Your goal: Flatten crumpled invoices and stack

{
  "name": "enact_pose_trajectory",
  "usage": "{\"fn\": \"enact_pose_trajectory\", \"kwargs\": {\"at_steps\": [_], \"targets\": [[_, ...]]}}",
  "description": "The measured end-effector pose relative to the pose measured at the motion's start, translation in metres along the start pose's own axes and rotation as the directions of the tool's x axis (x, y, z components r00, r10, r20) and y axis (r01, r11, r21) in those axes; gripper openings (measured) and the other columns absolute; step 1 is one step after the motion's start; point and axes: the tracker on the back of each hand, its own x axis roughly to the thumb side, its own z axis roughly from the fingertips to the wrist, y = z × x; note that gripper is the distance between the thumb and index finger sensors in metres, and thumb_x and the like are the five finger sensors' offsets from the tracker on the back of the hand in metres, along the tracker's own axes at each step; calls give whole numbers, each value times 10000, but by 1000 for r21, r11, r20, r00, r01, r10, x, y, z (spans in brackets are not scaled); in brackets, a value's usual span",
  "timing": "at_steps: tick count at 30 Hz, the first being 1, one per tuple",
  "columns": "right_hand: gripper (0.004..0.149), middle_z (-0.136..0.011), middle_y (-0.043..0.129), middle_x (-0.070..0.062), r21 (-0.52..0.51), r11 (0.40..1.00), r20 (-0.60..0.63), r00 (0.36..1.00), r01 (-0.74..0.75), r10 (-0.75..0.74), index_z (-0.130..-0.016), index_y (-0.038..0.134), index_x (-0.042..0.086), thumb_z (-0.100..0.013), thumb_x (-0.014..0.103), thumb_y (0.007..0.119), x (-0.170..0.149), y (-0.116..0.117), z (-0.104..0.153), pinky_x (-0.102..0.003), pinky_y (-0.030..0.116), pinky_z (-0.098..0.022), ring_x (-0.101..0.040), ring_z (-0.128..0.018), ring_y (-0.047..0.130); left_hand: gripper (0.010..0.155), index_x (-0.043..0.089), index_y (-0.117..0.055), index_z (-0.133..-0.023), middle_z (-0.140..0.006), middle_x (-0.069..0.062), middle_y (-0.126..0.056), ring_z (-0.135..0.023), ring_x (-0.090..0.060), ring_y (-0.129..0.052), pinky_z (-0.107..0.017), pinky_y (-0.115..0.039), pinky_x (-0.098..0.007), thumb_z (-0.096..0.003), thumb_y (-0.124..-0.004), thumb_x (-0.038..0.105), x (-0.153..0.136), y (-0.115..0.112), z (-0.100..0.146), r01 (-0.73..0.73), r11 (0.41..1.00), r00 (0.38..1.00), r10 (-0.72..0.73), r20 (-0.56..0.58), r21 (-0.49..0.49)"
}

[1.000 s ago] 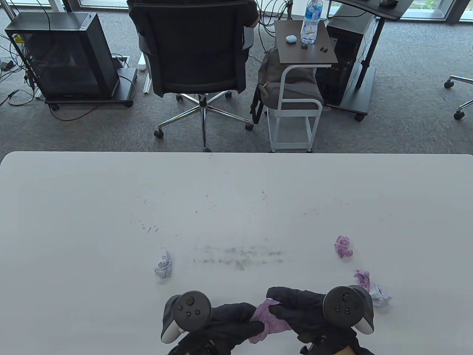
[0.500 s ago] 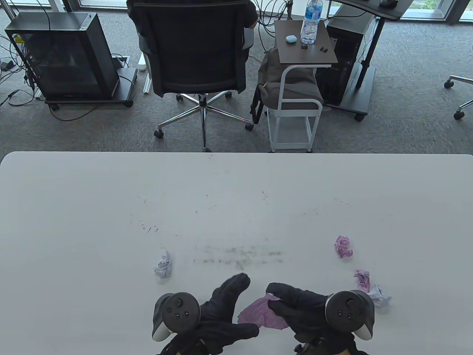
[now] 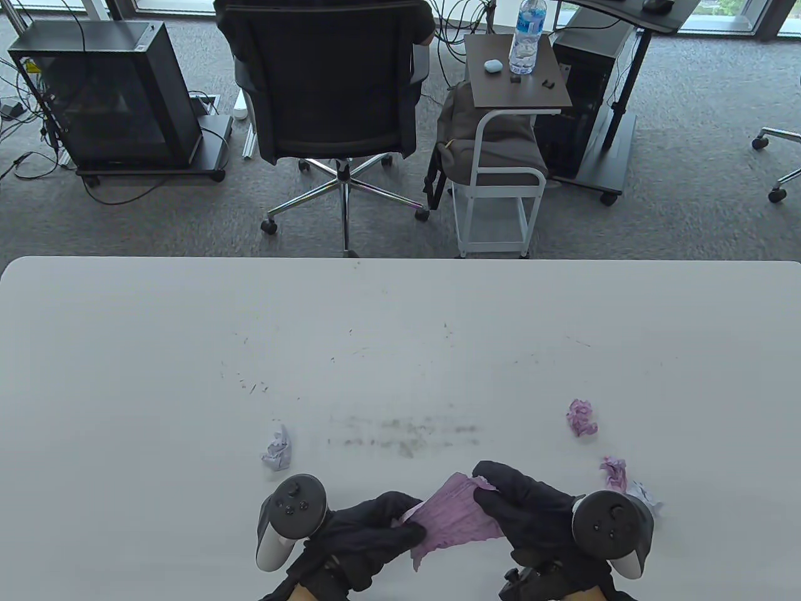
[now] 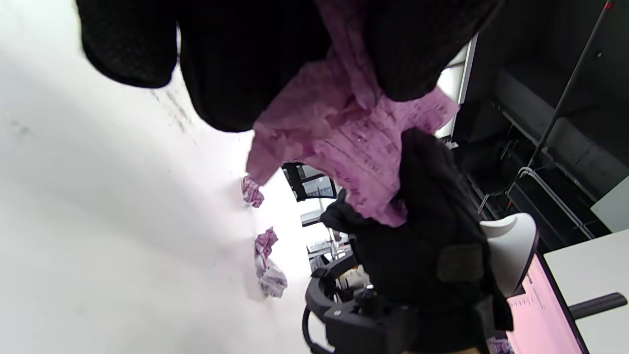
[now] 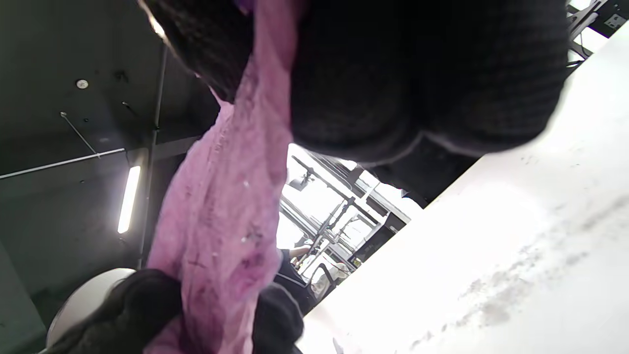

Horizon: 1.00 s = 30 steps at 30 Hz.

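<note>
Invoices are the job, and one pink invoice [image 3: 454, 516] is being opened out at the bottom centre of the table view, stretched between both hands. The left hand [image 3: 369, 532] pinches its left edge with curled fingers; the right hand [image 3: 525, 510] pinches its upper right edge the same way. Both wrist views show the sheet hanging taut from gloved fingertips, above the white table [image 3: 400, 325], still heavily wrinkled. By my reading, the task is barely begun: no flattened sheet lies on the table and no stack exists. Four balls remain crumpled: one white ball [image 3: 277, 449] at lower left of centre, one pink ball [image 3: 581, 418] at right, and below it a pink ball [image 3: 614, 471] touching a white ball [image 3: 644, 494] beside the right hand. That makes five invoices in all.
</note>
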Motion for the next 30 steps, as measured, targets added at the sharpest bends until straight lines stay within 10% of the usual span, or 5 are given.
{"fn": "enact_pose_trajectory", "kwargs": {"at_steps": [4,8,15,22,30], "targets": [[413,-641,948,-88,95,995,-51,999,-12,17,-897,732,111,-531,290,806,-9,9,-3,-416,914,-291,-229,-392,1002,453,127,-690,-1000,-963,-185,-790,-799,-408,-943,-592,-764,-630,-597,-776,314,3,0,2,28,998,999,-29,25,51],[861,-1089,457,-283,168,973,16,987,-158,157,-1073,354,96,-481,532,803,-2,2,-3,-537,809,-474,-464,-835,737,454,80,-711,-981,-836,-165,-886,-647,-383,-1011,-532,-802,-607,-588,-789,293,10,2,4,282,955,959,-282,-17,92],[989,-1145,338,-285,283,803,292,844,-525,449,-1096,273,133,-414,631,788,39,27,2,-663,688,-586,-528,-978,536,449,53,-754,-971,-856,-198,-891,-674,-429,-1005,-535,-793,-626,-592,-776,294,8,-21,-5,287,949,955,-294,-37,-127],[715,-862,829,-158,354,824,279,890,-443,359,-1036,475,65,-500,351,851,35,62,-2,-447,896,-402,-253,-558,994,453,36,-757,-979,-889,-229,-857,-710,-467,-968,-557,-757,-647,-609,-746,297,-4,-16,-4,24,989,994,-39,-98,-146],[437,-622,962,-92,300,890,157,938,-342,308,-927,709,118,-529,268,811,27,43,-4,-339,913,-227,-123,-291,994,455,40,-773,-973,-853,-200,-884,-664,-422,-996,-534,-783,-620,-576,-810,260,2,-6,-3,348,936,928,-351,-126,-50]]}}
